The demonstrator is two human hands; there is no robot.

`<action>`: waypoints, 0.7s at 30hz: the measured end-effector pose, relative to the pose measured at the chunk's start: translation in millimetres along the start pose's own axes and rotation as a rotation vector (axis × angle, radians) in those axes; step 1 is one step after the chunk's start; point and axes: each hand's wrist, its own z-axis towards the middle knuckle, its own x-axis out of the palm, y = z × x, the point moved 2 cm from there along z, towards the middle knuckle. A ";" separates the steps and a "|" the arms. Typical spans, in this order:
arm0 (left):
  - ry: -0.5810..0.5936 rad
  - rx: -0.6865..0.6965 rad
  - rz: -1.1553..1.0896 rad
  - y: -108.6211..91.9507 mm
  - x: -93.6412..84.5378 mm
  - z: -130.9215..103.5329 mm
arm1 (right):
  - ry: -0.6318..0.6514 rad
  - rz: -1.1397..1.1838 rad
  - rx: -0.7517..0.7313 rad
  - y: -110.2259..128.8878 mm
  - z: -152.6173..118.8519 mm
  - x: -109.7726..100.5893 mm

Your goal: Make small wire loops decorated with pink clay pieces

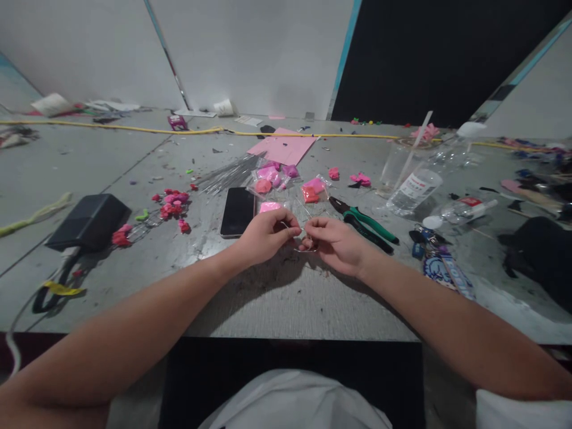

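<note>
Thumb and fingers of my left hand (271,234) pinch a thin wire (305,250) near the middle of the table. My right hand (336,239) grips the same wire close by, and the two hands' fingertips almost meet. A bent stretch of the wire shows below the fingers. Just past my hands lie small bags of pink clay (270,207) and a bag of red and pink clay (313,189). A smartphone (238,212) rests left of my left hand. Pliers with green and black handles (366,226) lie beyond my right hand.
A bundle of straight wires (233,171) lies behind the phone, near a pink sheet (286,146). Red and pink clay pieces on wires (172,204) and a black power adapter (89,222) are left. A plastic cup (397,164), bottles (413,189) and keys with a charm (440,262) stand or lie right.
</note>
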 end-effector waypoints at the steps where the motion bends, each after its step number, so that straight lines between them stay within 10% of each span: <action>1: 0.007 -0.002 -0.007 -0.1 -0.4 0.0 | -0.010 -0.005 -0.021 -0.4 1.3 -1.1; 15: 0.016 0.007 0.088 -0.6 -1.7 0.7 | -0.169 -0.291 -0.130 3.6 7.0 -11.8; 21: 0.048 0.086 0.172 -4.5 -1.1 -2.1 | -0.188 -0.910 -0.220 23.6 -1.5 -12.7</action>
